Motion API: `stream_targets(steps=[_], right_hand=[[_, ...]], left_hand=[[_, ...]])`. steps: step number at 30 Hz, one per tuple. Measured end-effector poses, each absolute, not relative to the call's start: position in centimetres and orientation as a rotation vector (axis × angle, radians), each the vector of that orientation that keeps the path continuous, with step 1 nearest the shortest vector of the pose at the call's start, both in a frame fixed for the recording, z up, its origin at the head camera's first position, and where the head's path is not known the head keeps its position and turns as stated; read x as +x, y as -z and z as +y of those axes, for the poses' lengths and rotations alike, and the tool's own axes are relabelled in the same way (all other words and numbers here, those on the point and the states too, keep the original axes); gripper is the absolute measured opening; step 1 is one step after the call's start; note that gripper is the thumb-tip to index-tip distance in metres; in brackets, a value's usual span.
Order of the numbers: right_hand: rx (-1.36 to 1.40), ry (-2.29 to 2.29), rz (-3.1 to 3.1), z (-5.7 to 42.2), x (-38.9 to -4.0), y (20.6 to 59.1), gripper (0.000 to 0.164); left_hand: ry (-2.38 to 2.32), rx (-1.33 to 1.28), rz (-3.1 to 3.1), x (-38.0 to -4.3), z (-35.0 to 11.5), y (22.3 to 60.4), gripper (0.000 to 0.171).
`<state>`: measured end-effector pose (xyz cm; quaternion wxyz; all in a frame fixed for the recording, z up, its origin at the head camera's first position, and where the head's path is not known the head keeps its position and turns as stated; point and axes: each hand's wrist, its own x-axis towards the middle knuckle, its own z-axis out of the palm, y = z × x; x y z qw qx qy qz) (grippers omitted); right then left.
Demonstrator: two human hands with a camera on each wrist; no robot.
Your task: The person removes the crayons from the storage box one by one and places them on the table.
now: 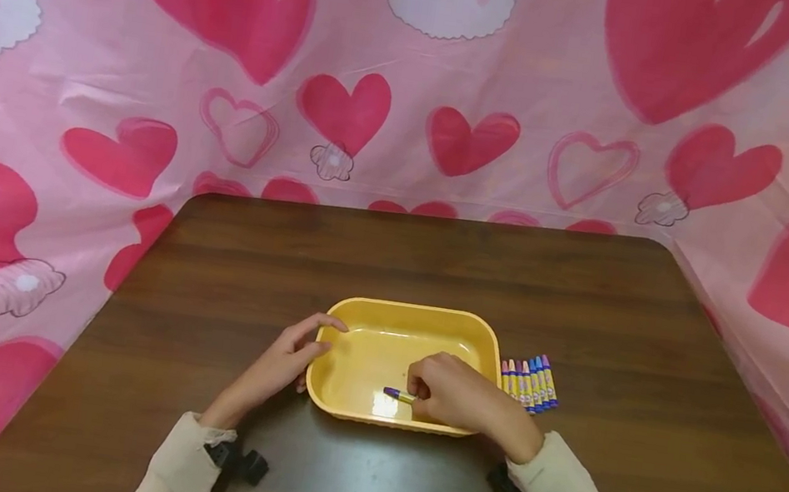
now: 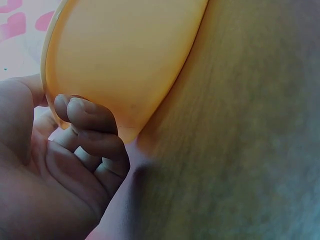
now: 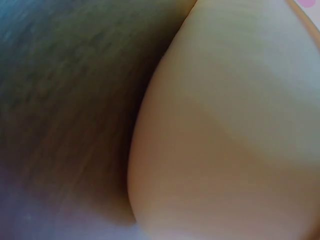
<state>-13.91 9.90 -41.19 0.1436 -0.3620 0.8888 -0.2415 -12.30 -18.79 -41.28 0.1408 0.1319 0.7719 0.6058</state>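
Note:
A shallow yellow plastic basin [image 1: 356, 358] sits on the dark wooden table in the head view. My left hand [image 1: 283, 361] holds its left rim, with the thumb and curled fingers on either side of the wall. The left wrist view shows the same left hand [image 2: 75, 150] at the basin's end [image 2: 120, 60]. Inside the basin, low over its floor, my right hand [image 1: 460, 394] pinches a crayon [image 1: 398, 395] with a dark purple tip and yellow wrapper, pointing left. The right wrist view holds only the basin's outer wall [image 3: 225, 130]; the right hand is outside that picture.
Several crayons [image 1: 530, 383] with yellow wrappers and pink, orange, blue and purple tips lie side by side against the basin's right side. Wooden tabletop [image 1: 393, 254] surrounds the basin. A pink cloth with hearts [image 1: 469, 143] hangs along the table's back and sides.

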Motion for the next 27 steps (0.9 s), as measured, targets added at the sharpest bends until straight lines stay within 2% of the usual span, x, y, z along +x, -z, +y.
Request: stream_targets(steps=[15, 27], right_hand=[[-1.078, 0.885, 2.664, 10.6, -14.7, 39.4, 0.002], [-0.944, 1.174, 2.734, 14.3, -13.0, 39.5, 0.005]], left_hand=[[-1.755, 0.428, 2.260, -13.3, -20.0, 44.0, 0.029], [-1.787, 0.401, 2.212, -12.3, -18.9, 41.9, 0.028]])
